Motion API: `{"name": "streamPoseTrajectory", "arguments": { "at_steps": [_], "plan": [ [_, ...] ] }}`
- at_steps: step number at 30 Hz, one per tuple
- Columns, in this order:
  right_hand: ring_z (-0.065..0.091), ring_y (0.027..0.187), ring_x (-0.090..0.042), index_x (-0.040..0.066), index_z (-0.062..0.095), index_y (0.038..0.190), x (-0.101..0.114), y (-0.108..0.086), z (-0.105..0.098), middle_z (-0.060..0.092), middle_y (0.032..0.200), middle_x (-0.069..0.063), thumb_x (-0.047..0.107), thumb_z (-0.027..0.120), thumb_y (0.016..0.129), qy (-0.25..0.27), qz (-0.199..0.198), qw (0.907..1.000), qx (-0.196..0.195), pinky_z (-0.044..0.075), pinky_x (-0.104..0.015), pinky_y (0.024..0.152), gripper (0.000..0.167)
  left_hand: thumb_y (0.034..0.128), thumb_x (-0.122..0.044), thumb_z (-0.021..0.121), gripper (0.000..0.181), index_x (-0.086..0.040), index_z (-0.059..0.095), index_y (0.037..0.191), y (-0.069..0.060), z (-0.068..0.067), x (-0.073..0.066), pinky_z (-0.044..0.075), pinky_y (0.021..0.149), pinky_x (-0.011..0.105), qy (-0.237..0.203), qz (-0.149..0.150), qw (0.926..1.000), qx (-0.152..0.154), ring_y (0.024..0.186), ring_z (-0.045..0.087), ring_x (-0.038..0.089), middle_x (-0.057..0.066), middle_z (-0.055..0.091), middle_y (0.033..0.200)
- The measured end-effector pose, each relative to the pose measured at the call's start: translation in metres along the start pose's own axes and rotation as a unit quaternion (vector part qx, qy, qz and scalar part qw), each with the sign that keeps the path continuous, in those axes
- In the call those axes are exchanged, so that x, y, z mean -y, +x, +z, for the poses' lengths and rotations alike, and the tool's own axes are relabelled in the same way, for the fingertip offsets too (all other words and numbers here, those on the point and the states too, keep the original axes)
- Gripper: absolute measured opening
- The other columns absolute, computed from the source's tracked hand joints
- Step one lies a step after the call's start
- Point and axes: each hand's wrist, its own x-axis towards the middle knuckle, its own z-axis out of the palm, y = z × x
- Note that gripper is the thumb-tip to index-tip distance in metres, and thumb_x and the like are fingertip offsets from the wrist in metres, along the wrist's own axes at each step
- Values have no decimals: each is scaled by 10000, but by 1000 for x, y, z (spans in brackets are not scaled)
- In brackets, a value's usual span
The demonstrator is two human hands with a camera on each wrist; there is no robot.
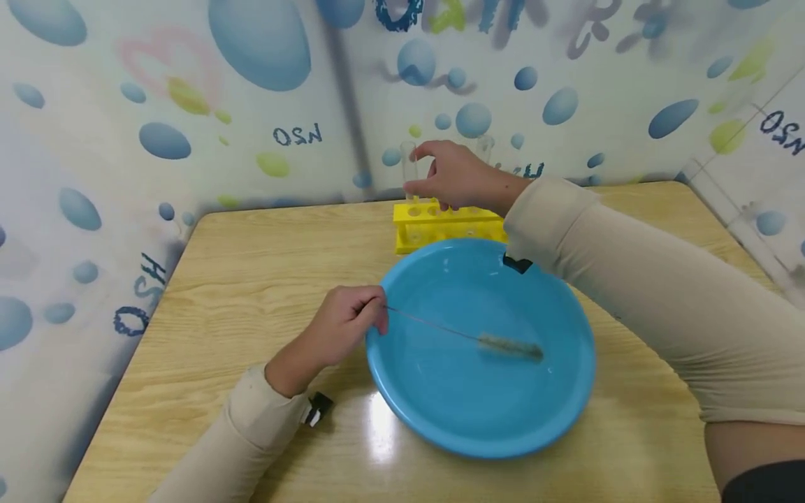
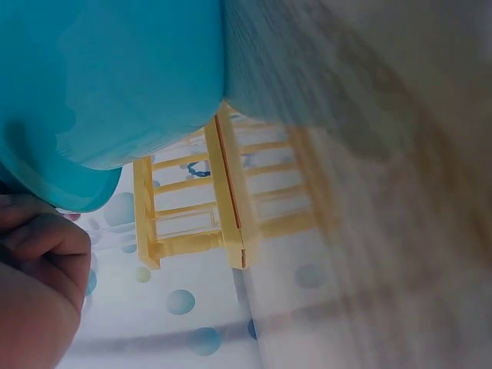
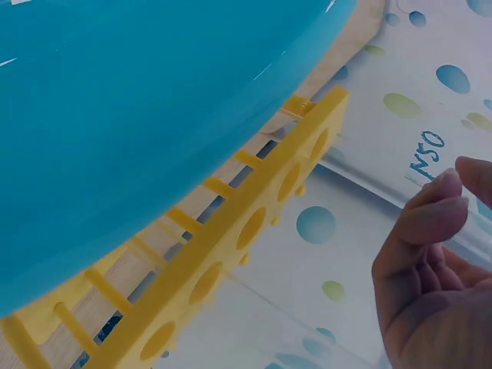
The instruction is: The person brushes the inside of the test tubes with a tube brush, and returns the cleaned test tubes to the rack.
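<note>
Remotely, I'm seeing the L hand (image 1: 344, 323) gripping the brush (image 1: 511, 347) by its wire, prob. keeping bristles within the basin (image 1: 440, 398) so any drips are landing there. The R hand (image 1: 454, 175) is bracketing an upright test tube (image 1: 408, 169) w/ thumb & index at the yellow rack (image 1: 449, 217); can't tell if they're pinching.

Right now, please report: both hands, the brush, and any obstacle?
Left hand holds brush by its wire, bristled end over blue basin. Right hand at a test tube, grip unclear. Basin sits close before yellow rack.
</note>
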Motion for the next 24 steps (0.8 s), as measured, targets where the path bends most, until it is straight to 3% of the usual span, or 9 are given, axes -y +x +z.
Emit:
{"name": "streamPoseTrajectory", "arguments": {
  "at_steps": [5, 10, 18, 24],
  "plan": [
    [642, 795, -366, 182, 473, 1416, -1, 7, 4, 581, 1019, -90, 385, 626, 984, -78, -148, 9999, 16, 553, -323, 640, 501, 983, -27, 446, 344, -115, 562, 671, 0, 0, 0, 466, 537, 235, 4, 14, 10000, -8, 593, 547, 104, -21, 624, 632],
    [648, 806, -350, 156, 585, 1235, -3, 10, 7, 608, 1044, -105, 330, 610, 1002, -38, -211, 9998, -21, 577, -343, 673, 291, 980, -27, 443, 345, -118, 570, 672, -1, 0, 0, 456, 530, 230, 1, -43, 10000, 12, 589, 541, 101, -25, 627, 633],
    [618, 734, -263, 187, 619, 1181, 2, -2, -7, 610, 1010, -62, 355, 604, 1000, 111, -455, 9970, -610, 559, -297, 681, 247, 985, -28, 442, 348, -112, 568, 671, -1, 0, -1, 447, 526, 233, -49, -55, 10000, 18, 583, 534, 109, -17, 626, 636],
    [612, 753, -278, 230, 630, 1194, 7, -29, -25, 590, 971, -10, 438, 587, 991, 296, -665, 9889, -1292, 538, -263, 655, 293, 989, -24, 436, 352, -107, 561, 671, -1, 0, -2, 458, 536, 239, -62, -114, 9999, 11, 591, 544, 121, -13, 625, 635]
  ]
}}
